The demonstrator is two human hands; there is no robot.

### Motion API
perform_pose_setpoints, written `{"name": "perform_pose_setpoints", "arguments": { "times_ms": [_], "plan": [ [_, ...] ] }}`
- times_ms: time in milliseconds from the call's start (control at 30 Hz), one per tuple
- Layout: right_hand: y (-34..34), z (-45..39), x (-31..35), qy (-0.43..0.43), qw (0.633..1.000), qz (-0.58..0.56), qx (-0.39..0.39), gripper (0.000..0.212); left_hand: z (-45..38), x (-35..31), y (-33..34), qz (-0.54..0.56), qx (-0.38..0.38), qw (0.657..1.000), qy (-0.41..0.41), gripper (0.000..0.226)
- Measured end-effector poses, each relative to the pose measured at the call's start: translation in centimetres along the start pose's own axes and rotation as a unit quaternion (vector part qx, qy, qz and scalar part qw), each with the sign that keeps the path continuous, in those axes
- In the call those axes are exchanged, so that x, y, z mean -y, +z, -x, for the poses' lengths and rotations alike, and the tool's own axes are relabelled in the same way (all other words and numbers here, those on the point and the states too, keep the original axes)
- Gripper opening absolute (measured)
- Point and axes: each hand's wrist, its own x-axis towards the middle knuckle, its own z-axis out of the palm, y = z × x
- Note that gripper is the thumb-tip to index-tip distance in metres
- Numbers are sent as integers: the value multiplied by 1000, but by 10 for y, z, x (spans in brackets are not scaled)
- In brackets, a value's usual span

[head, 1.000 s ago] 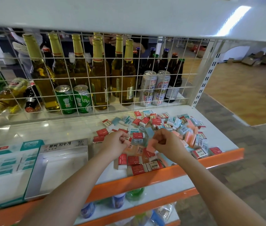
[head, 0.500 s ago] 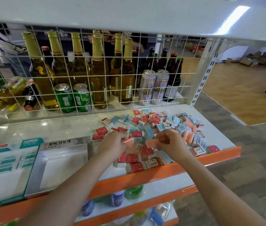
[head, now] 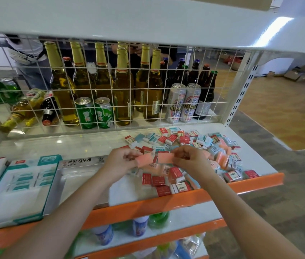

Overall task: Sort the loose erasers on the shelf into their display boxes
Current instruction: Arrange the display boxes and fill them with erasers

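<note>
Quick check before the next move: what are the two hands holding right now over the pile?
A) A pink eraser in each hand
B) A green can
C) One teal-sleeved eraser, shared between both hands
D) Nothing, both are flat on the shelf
A: the left hand pinches one pink eraser and the right hand pinches another pink eraser, their ends close together above the loose pile.

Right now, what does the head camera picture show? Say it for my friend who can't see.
Two hands each hold a pink eraser: left hand with one pink eraser, right hand with another pink eraser, above a pile of loose erasers. Display boxes sit left; bottles stand behind a wire grid.
</note>
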Motion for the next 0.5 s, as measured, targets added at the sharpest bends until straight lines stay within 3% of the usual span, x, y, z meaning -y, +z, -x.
{"name": "perform_pose_setpoints", "arguments": {
  "times_ms": [200,500],
  "plan": [
    [22,3,12,-16,999,24,36,15,14,4,-20,-38,-26,999,-8,23],
    [87,-3,38,-64,990,92,82,14,45,31,-82,-157,-151,976,-29,24]
  ]
}}
